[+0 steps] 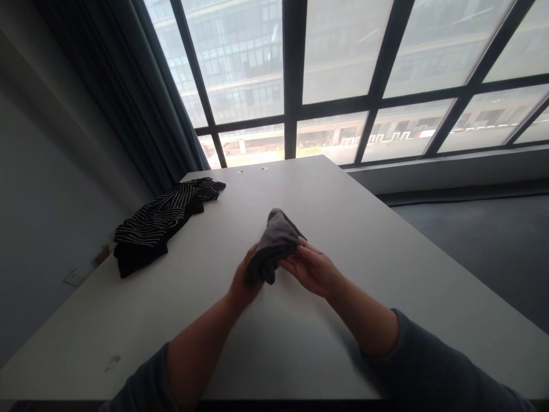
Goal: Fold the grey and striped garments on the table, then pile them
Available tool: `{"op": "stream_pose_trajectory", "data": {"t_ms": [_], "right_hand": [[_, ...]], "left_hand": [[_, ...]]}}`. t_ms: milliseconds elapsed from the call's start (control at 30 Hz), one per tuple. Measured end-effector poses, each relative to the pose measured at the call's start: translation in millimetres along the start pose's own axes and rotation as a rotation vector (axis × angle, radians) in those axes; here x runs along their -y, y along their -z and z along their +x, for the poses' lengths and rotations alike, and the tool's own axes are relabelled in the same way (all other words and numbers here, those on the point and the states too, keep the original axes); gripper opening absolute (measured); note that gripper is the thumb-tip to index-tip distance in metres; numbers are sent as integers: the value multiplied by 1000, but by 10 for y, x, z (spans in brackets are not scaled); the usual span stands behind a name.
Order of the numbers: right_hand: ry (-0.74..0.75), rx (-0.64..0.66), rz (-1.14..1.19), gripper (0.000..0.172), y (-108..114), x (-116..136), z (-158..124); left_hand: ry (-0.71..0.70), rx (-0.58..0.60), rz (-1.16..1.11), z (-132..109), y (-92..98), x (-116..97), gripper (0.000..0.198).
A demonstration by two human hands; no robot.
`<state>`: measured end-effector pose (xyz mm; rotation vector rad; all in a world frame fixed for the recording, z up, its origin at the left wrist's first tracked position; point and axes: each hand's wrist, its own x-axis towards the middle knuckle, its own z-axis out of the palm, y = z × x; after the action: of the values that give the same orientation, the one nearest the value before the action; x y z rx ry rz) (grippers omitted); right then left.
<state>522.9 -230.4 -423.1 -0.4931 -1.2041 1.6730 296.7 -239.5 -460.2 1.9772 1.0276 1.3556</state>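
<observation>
Both my hands hold a small grey cloth [277, 240] just above the middle of the white table [386, 269]. My left hand [241, 284] grips the cloth's lower end from beneath, and the fabric hides most of its fingers. On the right side my right hand [312, 268] has its fingers pressed against the cloth. The cloth is bunched and rises to a rounded point away from me.
A black and white striped garment [160, 223] lies crumpled near the table's far left edge. A dark curtain [124, 86] hangs at the left beside a large window [343, 74]. The floor [480, 252] drops away to the right of the table.
</observation>
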Motion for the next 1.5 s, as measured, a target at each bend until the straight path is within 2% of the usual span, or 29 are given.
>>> {"op": "stream_pose_trajectory", "data": {"t_ms": [33,100,200,267,333,433,533,600,700,767,800,867,933,1000,1067,1100,1167,1233,1300,1367,1433,1500], "right_hand": [[34,25,-98,49,11,-15,6],[107,121,-370,63,32,-40,17],[205,233,-898,88,33,-73,17],[261,170,-1082,88,27,-91,12],[302,86,-1058,79,35,-98,17],[249,105,-891,70,67,-92,43],[104,114,-745,41,90,-75,61],[50,-3,-624,33,121,-37,61],[23,-302,-387,42,267,94,60],[-12,-450,-329,47,433,202,75],[-39,-479,-354,48,525,246,91],[-79,-472,-489,47,694,287,136],[-94,-491,-716,45,813,268,189],[-62,-570,-976,44,861,217,233],[29,-603,-1205,45,835,169,248],[88,-568,-1289,43,795,150,243],[186,-401,-1391,36,675,110,204],[196,-141,-1417,37,528,48,137],[129,138,-1438,50,394,-40,62],[49,322,-1488,65,301,-130,2],[9,360,-1540,65,251,-180,-23],[17,333,-1569,49,234,-171,-11]], "left_hand": [[38,-29,-31,16,30,1,58],[105,-95,-35,29,91,5,55],[217,-191,35,5,174,24,78],[250,-182,46,-8,232,25,92],[235,-139,-12,12,295,7,96],[182,-112,-141,91,371,-34,98],[268,-142,-350,169,421,-35,91],[368,-198,-528,212,486,-10,78],[463,-344,-616,287,688,61,59],[534,-391,-496,347,863,130,54],[568,-394,-388,375,944,170,54],[588,-386,-75,419,1061,245,57],[514,-377,287,434,1091,288,57],[376,-257,523,414,1027,271,49],[257,5,575,361,888,194,40],[218,156,573,324,803,140,39],[182,395,597,237,632,28,45],[173,519,648,150,496,-55,59],[171,565,677,80,422,-91,70],[169,581,679,41,407,-95,70],[184,572,666,43,432,-93,66],[237,518,649,83,483,-98,63]]}}
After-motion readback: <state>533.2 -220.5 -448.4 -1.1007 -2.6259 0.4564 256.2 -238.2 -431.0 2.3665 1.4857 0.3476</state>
